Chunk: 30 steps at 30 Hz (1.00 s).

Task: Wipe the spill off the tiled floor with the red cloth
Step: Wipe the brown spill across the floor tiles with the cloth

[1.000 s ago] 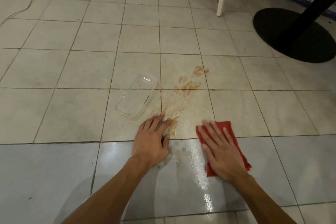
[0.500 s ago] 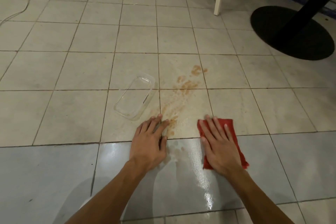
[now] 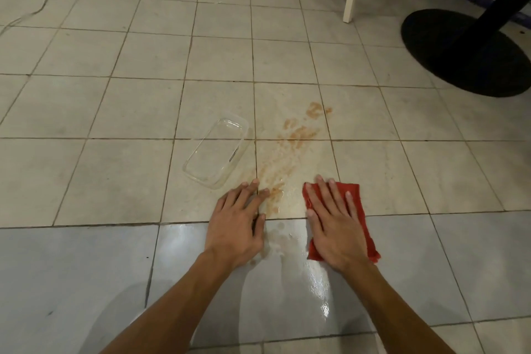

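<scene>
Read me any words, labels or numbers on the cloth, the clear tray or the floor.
No readable text anywhere.
The cloth is plain red.
The tray shows one thin dark mark, too small to read.
The floor carries only the orange spill, no print or sign.
</scene>
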Available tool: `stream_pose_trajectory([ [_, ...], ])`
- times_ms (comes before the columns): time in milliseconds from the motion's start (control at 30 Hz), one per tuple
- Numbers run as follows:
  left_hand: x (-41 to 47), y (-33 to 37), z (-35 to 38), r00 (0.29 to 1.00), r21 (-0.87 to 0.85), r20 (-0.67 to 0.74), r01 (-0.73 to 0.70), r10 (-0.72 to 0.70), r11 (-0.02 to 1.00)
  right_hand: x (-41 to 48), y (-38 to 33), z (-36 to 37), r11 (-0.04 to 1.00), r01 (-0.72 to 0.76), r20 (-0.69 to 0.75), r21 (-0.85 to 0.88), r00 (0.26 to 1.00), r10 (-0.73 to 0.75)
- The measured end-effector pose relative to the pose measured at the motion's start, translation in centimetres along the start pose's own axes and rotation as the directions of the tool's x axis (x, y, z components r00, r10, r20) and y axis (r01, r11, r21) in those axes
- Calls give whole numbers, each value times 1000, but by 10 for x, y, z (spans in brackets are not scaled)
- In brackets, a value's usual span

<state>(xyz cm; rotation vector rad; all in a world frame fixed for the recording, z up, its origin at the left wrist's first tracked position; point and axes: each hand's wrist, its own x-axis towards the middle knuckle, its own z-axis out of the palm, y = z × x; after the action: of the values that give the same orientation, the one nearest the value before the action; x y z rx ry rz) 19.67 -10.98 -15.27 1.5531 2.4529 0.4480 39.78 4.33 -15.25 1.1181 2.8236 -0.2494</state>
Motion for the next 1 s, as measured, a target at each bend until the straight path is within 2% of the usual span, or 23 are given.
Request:
stream_pose_trajectory([
  [67,0,0,-2,1000,-4,-8,-3,3,1000,13,-23,-1,999,-34,-14,29,999,35],
  [100,0,0,-3,1000,-9,-11,-7,7,1000,15,-33,-1,999,12,-13,37,1000,-12],
  [200,-2,-6,-6,1000,-9,-4,-20,20,1000,-6,-35,9,957,289,15,-5,957,-289],
  [267,-4,-11,-9,1000,-14,4,-19,19,1000,-24,-14,10,923,382,34,-47,924,-381],
  [300,-4,-13,-11,1000,-14,10,-18,18,1000,-28,-2,9,928,368,32,-57,930,-366],
  [367,-3,-12,-12,1000,-15,21,-23,24,1000,-21,15,4,971,234,9,-57,972,-234],
  [433,-4,-12,-13,1000,-22,25,-7,7,1000,-2,10,1,998,52,0,-29,999,-52],
  [500,-6,-10,-13,1000,-30,20,6,-6,1000,14,-11,-1,999,-41,-12,21,999,42],
  [533,-6,-10,-13,1000,-31,19,6,-6,1000,16,-23,-1,999,-20,-16,28,1000,20],
  [600,-6,-9,-14,1000,-25,21,-3,3,1000,7,-36,6,990,138,-15,-1,990,-138],
  [667,-4,-11,-14,1000,-23,24,-13,14,1000,-13,-32,14,944,327,1,-38,945,-327],
  [733,-4,-12,-15,1000,-27,21,-17,18,999,-27,-16,13,907,417,31,-66,909,-416],
  [800,-5,-11,-13,1000,-30,8,-10,10,1000,-27,-1,9,934,350,13,-71,937,-350],
  [867,-5,-8,-12,1000,-46,-7,-1,1,999,-12,-1,5,987,151,-11,-45,988,-152],
  [933,-7,-5,-12,1000,-56,-12,17,-18,998,-2,-21,2,1000,7,-21,-22,1000,-7],
  [1000,-7,-6,-11,1000,-55,-15,15,-16,998,-7,-38,4,997,75,-11,-12,997,-75],
])
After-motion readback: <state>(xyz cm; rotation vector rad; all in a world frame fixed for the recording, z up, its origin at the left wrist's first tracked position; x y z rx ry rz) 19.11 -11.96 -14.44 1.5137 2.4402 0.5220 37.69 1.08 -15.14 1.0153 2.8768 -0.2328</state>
